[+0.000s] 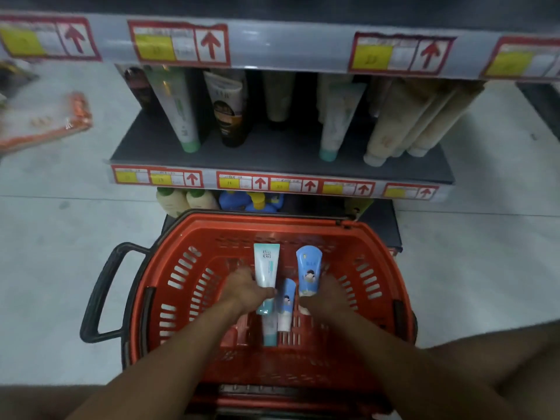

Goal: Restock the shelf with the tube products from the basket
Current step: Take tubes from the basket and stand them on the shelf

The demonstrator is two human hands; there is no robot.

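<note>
While both hands reach into the red basket (181, 286), each lifts one tube for the shelf (281, 159).
Left hand (245, 289) grips a white-teal tube (266, 271); right hand (325, 295) grips a blue tube (309, 274), both held crimp-up by the cap end; two further tubes (286, 307) lie below.

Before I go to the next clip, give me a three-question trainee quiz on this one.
1. True or false: both hands hold tubes.
2. Which tube is in the left hand? A) white-teal tube B) blue tube C) black tube
3. How many tubes lie loose in the basket?

Key:
1. True. The right hand holds the blue tube.
2. A, the white-teal tube.
3. Two show: a small blue tube and a teal-capped tube.
</note>
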